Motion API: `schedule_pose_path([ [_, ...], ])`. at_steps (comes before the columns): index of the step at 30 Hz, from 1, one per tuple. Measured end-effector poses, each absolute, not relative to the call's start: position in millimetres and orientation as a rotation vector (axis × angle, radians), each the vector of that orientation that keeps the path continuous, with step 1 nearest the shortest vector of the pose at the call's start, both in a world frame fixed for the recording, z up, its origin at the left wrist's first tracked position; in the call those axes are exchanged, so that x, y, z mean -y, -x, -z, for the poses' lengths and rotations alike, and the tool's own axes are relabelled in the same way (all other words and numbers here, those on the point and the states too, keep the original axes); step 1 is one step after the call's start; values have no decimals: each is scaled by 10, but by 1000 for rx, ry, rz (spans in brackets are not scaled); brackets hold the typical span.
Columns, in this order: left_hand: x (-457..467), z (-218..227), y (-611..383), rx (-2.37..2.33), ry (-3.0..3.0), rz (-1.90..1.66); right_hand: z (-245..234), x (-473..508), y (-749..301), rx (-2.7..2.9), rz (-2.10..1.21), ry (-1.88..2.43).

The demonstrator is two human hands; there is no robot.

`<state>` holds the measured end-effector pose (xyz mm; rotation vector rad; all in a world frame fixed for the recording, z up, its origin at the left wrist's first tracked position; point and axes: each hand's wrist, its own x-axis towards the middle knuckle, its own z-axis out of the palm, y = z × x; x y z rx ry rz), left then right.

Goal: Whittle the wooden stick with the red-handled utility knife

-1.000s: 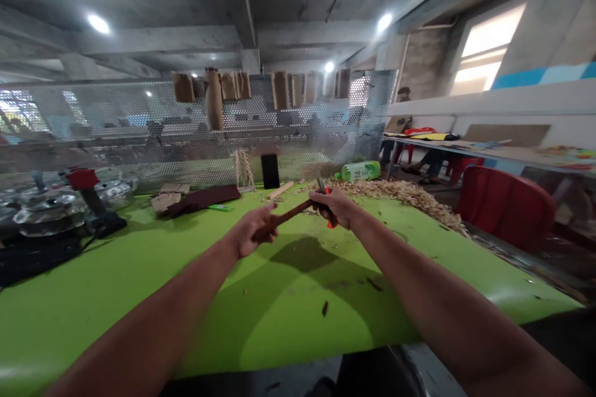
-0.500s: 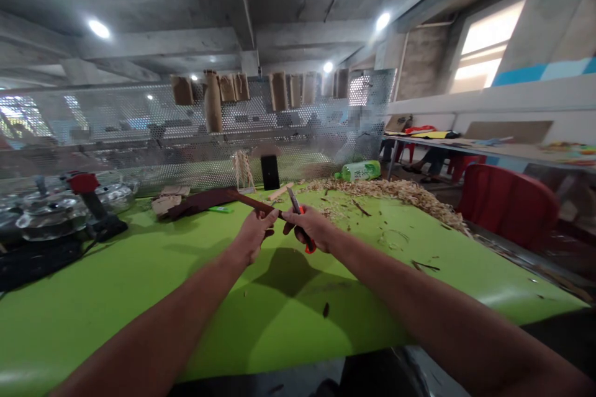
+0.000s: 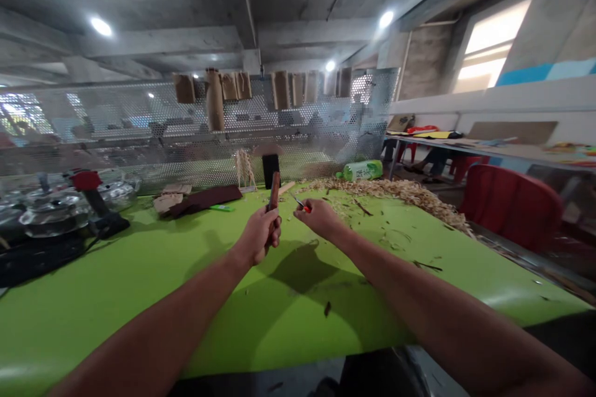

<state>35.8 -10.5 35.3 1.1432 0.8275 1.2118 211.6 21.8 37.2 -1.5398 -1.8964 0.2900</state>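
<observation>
The left hand [image 3: 258, 236] is closed around an upright dark reddish-brown wooden strip [image 3: 274, 191], while the right hand [image 3: 317, 218] pinches a small red-handled knife [image 3: 302, 205] just beside it, above a bright green desk [image 3: 139, 322] strewn with pale wood shavings [image 3: 391, 189].

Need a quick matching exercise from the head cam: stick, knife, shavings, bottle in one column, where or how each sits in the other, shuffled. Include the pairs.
Things:
1. dark wooden stick
2. red-handled knife
3. wood shavings
4. plastic bottle

Places or states:
A. pinched in the right hand
B. heaped on the green tabletop
C. lying on its side behind the shavings
D. held upright in the left hand

Pairs: 1-D, 2-A, 3-B, 4-C
</observation>
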Motion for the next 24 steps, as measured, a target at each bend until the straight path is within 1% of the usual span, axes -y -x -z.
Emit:
schedule_pose_path([
  [4, 196, -373, -436, -767, -1070, -1144, -399, -108, -2065, 2083, -21, 1651],
  [7, 201, -370, -437, -740, -1019, -1128, -424, -37, -2024, 2206, 106, 1729],
  [12, 192, -343, -423, -712, -1050, -1097, -448, 0, -2001, 2275, 163, 1785],
  [24, 323, -397, -551, -861, -1155, -1059, -417, -120, -2066, 2203, 266, 1802],
])
